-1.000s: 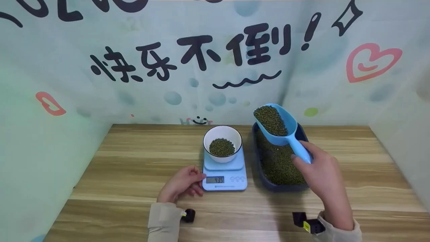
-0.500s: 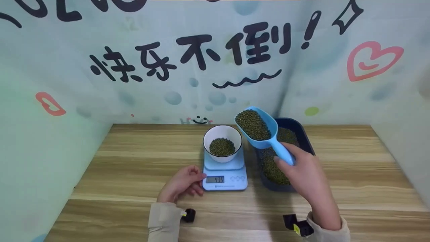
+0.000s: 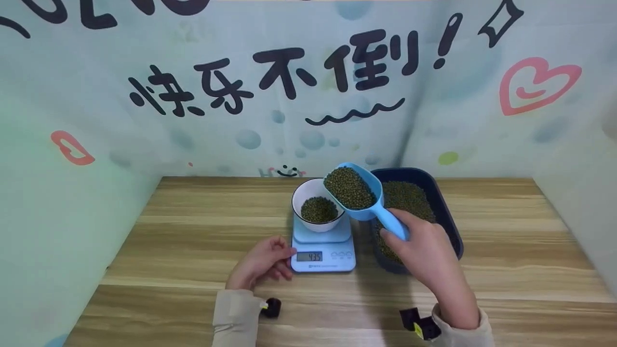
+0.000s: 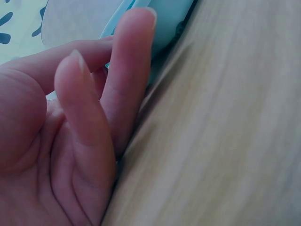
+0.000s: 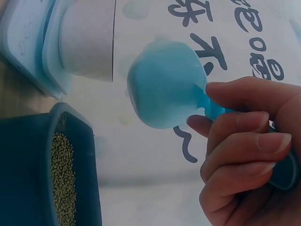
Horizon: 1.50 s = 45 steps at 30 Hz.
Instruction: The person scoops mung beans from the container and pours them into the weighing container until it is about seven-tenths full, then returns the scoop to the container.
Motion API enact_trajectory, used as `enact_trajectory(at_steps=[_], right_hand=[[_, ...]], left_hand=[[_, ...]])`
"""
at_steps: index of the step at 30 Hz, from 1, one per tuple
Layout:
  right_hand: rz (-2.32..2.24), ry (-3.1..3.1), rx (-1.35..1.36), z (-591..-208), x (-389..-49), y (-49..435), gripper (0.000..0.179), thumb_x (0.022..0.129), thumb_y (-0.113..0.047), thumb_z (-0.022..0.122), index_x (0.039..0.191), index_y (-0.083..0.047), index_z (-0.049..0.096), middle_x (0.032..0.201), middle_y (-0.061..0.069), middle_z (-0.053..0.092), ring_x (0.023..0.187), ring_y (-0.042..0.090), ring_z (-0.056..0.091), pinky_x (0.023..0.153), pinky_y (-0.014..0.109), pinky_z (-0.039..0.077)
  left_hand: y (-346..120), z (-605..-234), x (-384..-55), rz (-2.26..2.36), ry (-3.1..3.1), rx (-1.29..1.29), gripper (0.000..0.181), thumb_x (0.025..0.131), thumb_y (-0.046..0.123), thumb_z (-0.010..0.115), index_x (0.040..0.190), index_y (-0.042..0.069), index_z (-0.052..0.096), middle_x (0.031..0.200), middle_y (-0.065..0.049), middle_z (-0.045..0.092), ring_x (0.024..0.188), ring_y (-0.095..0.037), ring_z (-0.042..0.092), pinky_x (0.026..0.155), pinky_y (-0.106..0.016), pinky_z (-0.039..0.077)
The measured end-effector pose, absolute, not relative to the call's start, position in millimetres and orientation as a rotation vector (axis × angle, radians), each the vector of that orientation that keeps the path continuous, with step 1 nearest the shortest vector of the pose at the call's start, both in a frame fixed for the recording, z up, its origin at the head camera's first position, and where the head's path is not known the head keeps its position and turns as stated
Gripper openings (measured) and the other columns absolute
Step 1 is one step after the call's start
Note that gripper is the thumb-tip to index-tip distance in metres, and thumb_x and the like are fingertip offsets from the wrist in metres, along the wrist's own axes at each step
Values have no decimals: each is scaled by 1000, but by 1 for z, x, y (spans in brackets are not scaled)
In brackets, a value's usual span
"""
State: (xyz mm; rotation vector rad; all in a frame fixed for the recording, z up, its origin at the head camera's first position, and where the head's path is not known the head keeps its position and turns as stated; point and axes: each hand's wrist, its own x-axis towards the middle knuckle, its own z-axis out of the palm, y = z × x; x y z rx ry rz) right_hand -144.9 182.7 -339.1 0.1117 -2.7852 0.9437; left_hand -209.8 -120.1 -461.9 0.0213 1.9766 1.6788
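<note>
My right hand [image 3: 426, 246] grips the handle of a light-blue scoop [image 3: 393, 224] heaped with small green mung beans [image 3: 349, 188]. The scoop's tip hangs over the right rim of a white bowl [image 3: 300, 197], which holds a smaller heap of mung beans [image 3: 319, 210]. The bowl stands on a light-blue kitchen scale [image 3: 332, 262], whose display seems to read 435; any decimal point is too small to tell. At the scale's left edge my left hand [image 3: 260, 262] touches it with one digit. Other fingers [image 4: 84, 103] are loosely bent in the left wrist view, holding nothing.
A dark-blue tub [image 3: 441, 207] of mung beans stands right of the scale, partly hidden by my right hand and the scoop. The wooden table [image 3: 193, 217] meets a printed cloth backdrop [image 3: 217, 135] behind, with pale walls at both sides.
My right hand has carried the full scoop leftward and slightly nearer, from above the tub to the bowl's right rim. The left hand and display reading stay the same.
</note>
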Motion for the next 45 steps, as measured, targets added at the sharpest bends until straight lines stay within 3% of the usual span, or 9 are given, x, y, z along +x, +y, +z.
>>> enact_trajectory(at_steps=[24, 45], right_hand=[[830, -2767, 162, -341, -143, 178, 36, 78, -19, 67, 113, -16, 62, 82, 5, 64, 55, 17, 49, 51, 35, 40], [801, -2757, 176, -343, -145, 176, 42, 77, -21, 70, 118, -18, 59, 69, 4, 59, 48, 16, 43, 45, 30, 35]], left_hand=[[-121, -461, -209, 1676, 1985, 6, 29, 85, 29, 61, 92, 4, 47, 76, -14, 63, 62, -24, 64, 45, -24, 46], [-121, -463, -210, 1665, 1995, 33, 27, 86, 27, 60, 92, 4, 47, 77, -14, 63, 62, -24, 65, 45, -23, 46]])
